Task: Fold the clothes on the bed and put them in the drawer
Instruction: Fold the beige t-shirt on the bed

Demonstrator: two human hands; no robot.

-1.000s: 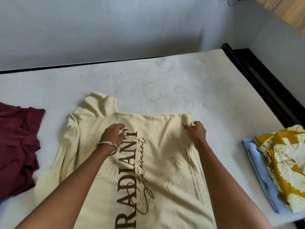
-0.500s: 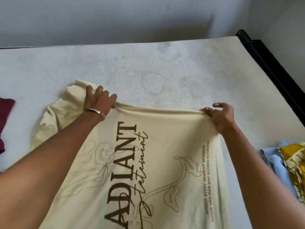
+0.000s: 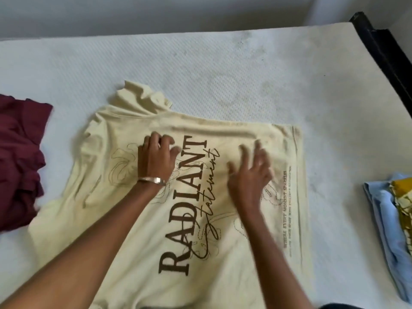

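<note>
Nearest the camera, two bare forearms reach forward over a pale cream cotton T-shirt (image 3: 223, 219) printed with brown "RADIANT" lettering and thin line drawings. The shirt lies spread out on the bed's white textured mattress (image 3: 223, 70), its print facing up and its lower part running out of the bottom edge of the view.

The left hand (image 3: 156, 159), with a silver bangle (image 3: 152, 180) at the wrist, rests palm down on the shirt just left of the lettering; its fingers (image 3: 166, 141) are bent at the tips against the cloth and grip nothing that can be seen. The right hand (image 3: 249, 172) is blurred, just right of the lettering, its fingers (image 3: 258, 148) spread and straight, holding nothing; whether it touches the fabric cannot be told.

Beyond the hands, one bunched sleeve (image 3: 142, 97) of the shirt sticks out toward the far side.

At the left edge lies a crumpled maroon garment (image 3: 20, 157), touching the shirt's left side. At the right edge sits a folded light blue garment (image 3: 383, 219) with a yellow patterned cloth (image 3: 403, 197) on top, well apart from the shirt.

Farthest, a black bed frame (image 3: 383, 47) borders the mattress at the upper right, and a grey wall (image 3: 156, 12) stands behind.
</note>
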